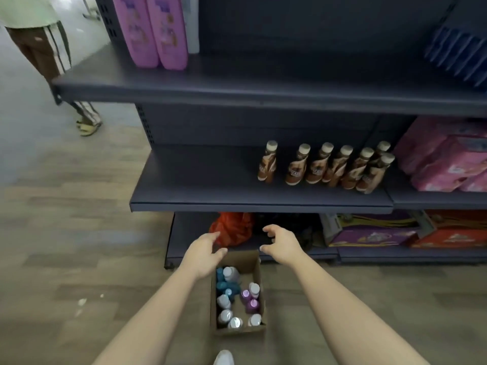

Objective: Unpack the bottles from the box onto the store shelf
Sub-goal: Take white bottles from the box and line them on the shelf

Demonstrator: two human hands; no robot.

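An open cardboard box [250,262] stands on the floor in front of the shelving, holding several small bottles [232,299] with white, teal and purple caps. My left hand [204,250] hovers over the box's far left corner, fingers loosely spread and holding nothing. My right hand [280,242] hangs just beyond the box's far right corner, fingers loosely curled and empty. Several brown bottles [326,165] with cream caps stand on the middle shelf [200,185], toward its right side.
Two pink bottles [150,30] stand on the top shelf [263,75]. Pink packs [445,159] fill the shelf at right. An orange bag [232,229] and coloured cartons [374,234] sit on the bottom shelf. A person's legs [52,56] are at far left.
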